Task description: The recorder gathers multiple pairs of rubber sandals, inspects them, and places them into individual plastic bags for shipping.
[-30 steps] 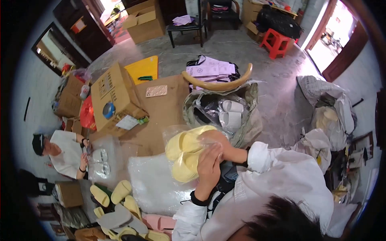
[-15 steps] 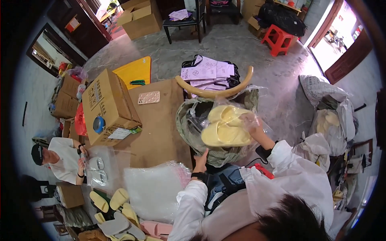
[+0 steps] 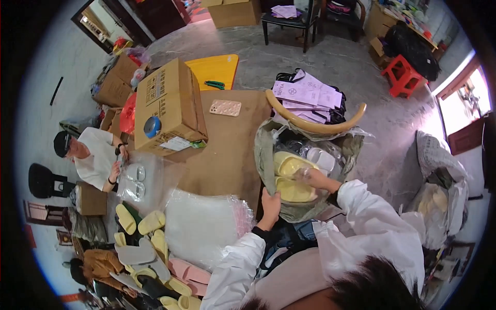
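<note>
Brown table (image 3: 227, 155) as the landmark, running away from the person, far edge near a yellow board (image 3: 214, 70). Mostly bare down the middle strip; only a small pink phone case (image 3: 225, 108) lying flat toward the far end. Left part of the table taken by a big cardboard box (image 3: 168, 106), standing upright with a blue tape roll (image 3: 152, 126) against its near face. Near end of the table covered by a heap of clear plastic bags (image 3: 204, 227). Past the table's left edge, a seated co-worker in a white shirt (image 3: 95, 157) among smaller boxes; slippers (image 3: 139, 243) scattered on the floor at the near left corner.

Against the table's right edge, a large open sack (image 3: 305, 170), mouth gaping wide, a curved tan hoop (image 3: 315, 124) across its far rim. Inside, yellow slippers (image 3: 292, 178) wrapped in clear film, lying near the sack's front wall, paler pairs behind. Open grey floor right of the sack.

Left hand (image 3: 269, 204) curled tight over the sack's near rim, right beside the table's near right corner, fingers closed on the fabric. Right hand (image 3: 312, 178) down inside the sack, fingers loosely bent, resting on the yellow slippers; actual grip impossible to tell.
</note>
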Action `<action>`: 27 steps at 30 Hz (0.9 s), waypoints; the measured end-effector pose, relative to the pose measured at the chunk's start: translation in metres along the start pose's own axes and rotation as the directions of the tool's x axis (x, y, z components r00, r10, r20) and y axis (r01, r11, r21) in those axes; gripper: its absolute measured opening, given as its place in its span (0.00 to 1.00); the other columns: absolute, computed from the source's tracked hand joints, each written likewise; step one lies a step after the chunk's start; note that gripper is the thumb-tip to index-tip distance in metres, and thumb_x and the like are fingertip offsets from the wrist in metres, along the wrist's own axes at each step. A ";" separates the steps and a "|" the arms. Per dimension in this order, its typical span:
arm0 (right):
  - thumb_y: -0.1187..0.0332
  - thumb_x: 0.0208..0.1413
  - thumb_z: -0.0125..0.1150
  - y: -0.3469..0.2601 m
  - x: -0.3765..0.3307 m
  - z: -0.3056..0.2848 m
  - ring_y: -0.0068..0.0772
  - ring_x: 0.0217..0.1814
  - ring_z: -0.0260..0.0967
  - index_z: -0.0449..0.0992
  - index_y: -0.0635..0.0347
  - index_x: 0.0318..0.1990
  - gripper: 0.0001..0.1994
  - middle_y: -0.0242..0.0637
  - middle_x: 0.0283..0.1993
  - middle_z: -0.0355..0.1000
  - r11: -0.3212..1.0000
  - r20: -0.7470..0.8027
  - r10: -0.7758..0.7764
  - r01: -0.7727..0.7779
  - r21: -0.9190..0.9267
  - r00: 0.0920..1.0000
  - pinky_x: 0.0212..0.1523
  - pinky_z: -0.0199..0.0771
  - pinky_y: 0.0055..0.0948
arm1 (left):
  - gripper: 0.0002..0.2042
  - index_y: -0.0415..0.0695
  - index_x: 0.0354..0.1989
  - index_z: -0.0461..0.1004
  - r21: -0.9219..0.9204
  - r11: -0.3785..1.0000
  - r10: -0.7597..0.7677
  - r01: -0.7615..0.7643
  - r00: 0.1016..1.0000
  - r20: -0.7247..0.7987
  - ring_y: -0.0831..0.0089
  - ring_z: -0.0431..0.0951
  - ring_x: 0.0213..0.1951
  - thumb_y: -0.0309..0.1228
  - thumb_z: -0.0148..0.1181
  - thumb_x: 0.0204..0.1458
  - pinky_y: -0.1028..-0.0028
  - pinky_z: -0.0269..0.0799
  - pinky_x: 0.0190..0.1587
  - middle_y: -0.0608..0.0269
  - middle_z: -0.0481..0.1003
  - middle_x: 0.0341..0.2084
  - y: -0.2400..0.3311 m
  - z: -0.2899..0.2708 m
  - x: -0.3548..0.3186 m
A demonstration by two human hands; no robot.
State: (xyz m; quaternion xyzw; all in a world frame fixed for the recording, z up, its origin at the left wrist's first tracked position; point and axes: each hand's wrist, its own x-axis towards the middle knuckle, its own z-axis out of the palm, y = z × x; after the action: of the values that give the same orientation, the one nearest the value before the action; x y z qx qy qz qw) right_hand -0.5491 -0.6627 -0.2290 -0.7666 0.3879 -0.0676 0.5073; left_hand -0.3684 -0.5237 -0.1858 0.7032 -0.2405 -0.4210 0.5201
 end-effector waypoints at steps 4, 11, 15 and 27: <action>0.64 0.46 0.53 0.019 0.020 0.031 0.49 0.40 0.70 0.73 0.56 0.42 0.14 0.48 0.40 0.72 0.930 0.259 0.011 0.085 -0.358 0.966 0.42 0.69 0.40 | 0.15 0.35 0.42 0.64 0.037 0.999 0.011 -0.014 0.997 0.081 0.59 0.72 0.39 0.24 0.54 0.44 0.68 0.65 0.43 0.48 0.72 0.35 0.019 0.003 -0.005; 0.58 0.36 0.67 0.025 0.041 0.044 0.43 0.39 0.71 0.74 0.63 0.40 0.24 0.48 0.38 0.73 0.942 0.622 0.135 0.095 -0.321 0.772 0.39 0.70 0.36 | 0.19 0.37 0.44 0.63 -0.059 0.997 -0.039 0.046 0.992 0.117 0.70 0.72 0.38 0.22 0.59 0.43 0.73 0.68 0.42 0.58 0.71 0.38 0.021 -0.001 0.005; 0.63 0.36 0.66 0.074 0.033 0.030 0.39 0.39 0.70 0.71 0.63 0.45 0.25 0.45 0.39 0.73 1.000 0.757 -0.007 0.005 0.004 0.653 0.39 0.68 0.34 | 0.21 0.38 0.45 0.61 -0.027 1.000 0.010 -0.006 0.986 0.165 0.71 0.72 0.39 0.22 0.61 0.42 0.73 0.68 0.41 0.57 0.71 0.38 0.028 -0.005 0.000; 0.60 0.50 0.56 -0.160 0.046 0.002 0.47 0.51 0.65 0.67 0.58 0.52 0.22 0.48 0.49 0.68 0.889 0.317 -0.127 0.250 -0.384 0.940 0.50 0.65 0.36 | 0.34 0.41 0.59 0.54 -0.025 0.967 -0.239 0.253 0.939 0.248 0.76 0.72 0.27 0.31 0.65 0.43 0.77 0.72 0.26 0.60 0.73 0.28 0.010 -0.082 -0.043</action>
State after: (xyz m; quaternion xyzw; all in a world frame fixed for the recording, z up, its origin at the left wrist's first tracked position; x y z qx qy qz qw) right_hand -0.4321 -0.6618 -0.1104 -0.8933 0.2397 0.0779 0.3722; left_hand -0.3214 -0.4508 -0.1534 0.6558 -0.2007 -0.5722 0.4497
